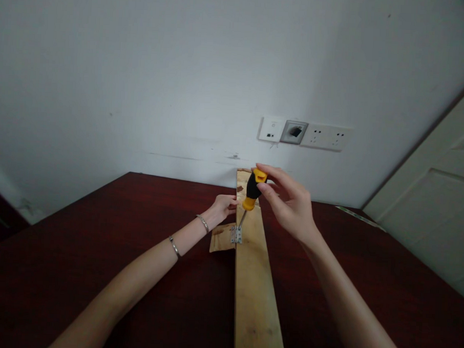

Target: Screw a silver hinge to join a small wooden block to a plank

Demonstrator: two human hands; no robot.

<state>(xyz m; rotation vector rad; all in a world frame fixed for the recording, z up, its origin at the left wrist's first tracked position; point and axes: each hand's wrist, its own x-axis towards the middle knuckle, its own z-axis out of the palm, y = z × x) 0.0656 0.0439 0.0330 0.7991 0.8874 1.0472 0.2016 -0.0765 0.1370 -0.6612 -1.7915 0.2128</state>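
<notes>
A long pale wooden plank (255,288) lies lengthwise on a dark red table (98,250). A small metal hinge (236,234) sits at the plank's left edge, joining it to a small wooden piece (221,237). My right hand (288,202) grips the top of a yellow and black screwdriver (252,190), held almost upright with its tip on the hinge. My left hand (223,207) rests against the plank's left edge just behind the hinge, fingers curled on the wood. Two bracelets circle my left wrist and forearm.
A white wall rises behind the table, with a row of sockets (305,133) above the plank's far end. A pale door (434,203) stands at the right. The table's left edge (41,222) runs diagonally.
</notes>
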